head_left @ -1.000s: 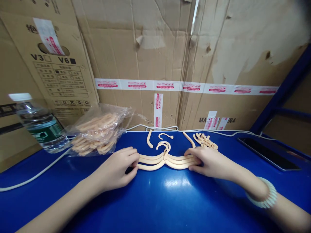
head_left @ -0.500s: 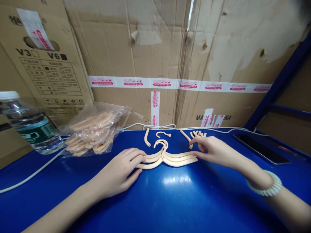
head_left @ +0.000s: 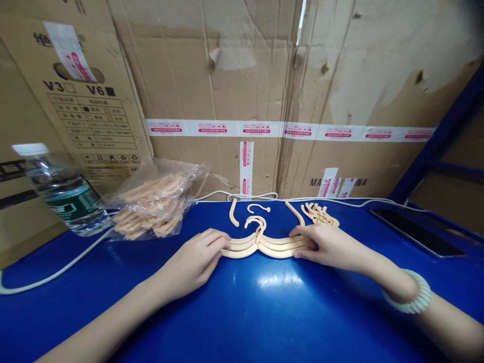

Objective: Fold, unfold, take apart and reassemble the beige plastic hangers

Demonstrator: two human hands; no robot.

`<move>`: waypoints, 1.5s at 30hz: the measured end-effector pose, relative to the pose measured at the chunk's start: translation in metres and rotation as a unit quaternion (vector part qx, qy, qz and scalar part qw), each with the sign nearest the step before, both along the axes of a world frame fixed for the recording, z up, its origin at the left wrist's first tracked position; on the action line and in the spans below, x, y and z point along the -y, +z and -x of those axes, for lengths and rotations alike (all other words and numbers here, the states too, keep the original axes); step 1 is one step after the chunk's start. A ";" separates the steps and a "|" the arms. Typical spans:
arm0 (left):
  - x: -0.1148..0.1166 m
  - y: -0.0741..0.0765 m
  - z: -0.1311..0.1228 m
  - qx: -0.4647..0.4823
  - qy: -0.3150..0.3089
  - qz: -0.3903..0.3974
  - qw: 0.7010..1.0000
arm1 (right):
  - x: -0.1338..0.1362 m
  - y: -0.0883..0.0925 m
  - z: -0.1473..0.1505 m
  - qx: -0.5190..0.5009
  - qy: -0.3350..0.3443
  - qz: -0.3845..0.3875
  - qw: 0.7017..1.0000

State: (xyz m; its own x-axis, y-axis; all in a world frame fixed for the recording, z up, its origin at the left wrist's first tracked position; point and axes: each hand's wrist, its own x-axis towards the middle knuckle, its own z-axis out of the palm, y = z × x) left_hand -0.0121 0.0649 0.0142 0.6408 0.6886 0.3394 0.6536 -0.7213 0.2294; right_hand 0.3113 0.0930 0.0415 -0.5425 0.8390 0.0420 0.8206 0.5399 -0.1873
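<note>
Crosswise on the blue bench (head_left: 242, 317), stacked cream hangers (head_left: 278, 253) span left to right between the fingers (head_left: 218, 245), about equally near each side: the left hand (head_left: 196, 258) curls around one end; the right hand (head_left: 329, 245) clasps the other, thumb slightly parted.

Beyond the left hand (head_left: 204, 256), a brown cardboard box (head_left: 83, 103) reads "V3" and "V6". Beyond the right hand (head_left: 328, 245), a creased cardboard panel (head_left: 351, 103) bears "MA" and "NA".
</note>
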 end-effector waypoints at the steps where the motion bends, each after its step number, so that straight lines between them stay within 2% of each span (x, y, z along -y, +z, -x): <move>1: 0.000 -0.002 0.000 0.007 0.003 -0.001 1.000 | -0.001 -0.001 0.000 -0.002 0.001 0.000 1.000; 13: -0.005 -0.014 -0.002 0.100 0.034 0.001 0.994 | 0.002 -0.008 0.007 -0.010 -0.037 -0.029 0.999; 23: -0.002 -0.011 -0.003 0.105 0.038 0.009 0.994 | 0.004 -0.007 0.005 -0.007 -0.029 -0.027 0.999; 45: -0.004 -0.015 -0.002 0.144 0.051 -0.001 0.988 | 0.005 -0.007 0.004 0.036 -0.050 -0.048 0.997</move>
State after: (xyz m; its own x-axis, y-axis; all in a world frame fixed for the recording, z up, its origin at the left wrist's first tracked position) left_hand -0.0096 0.0687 -0.0005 0.4452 0.7437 0.4988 0.6299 -0.6560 0.4158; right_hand 0.3073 0.0881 0.0340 -0.4615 0.8827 0.0887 0.8802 0.4681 -0.0780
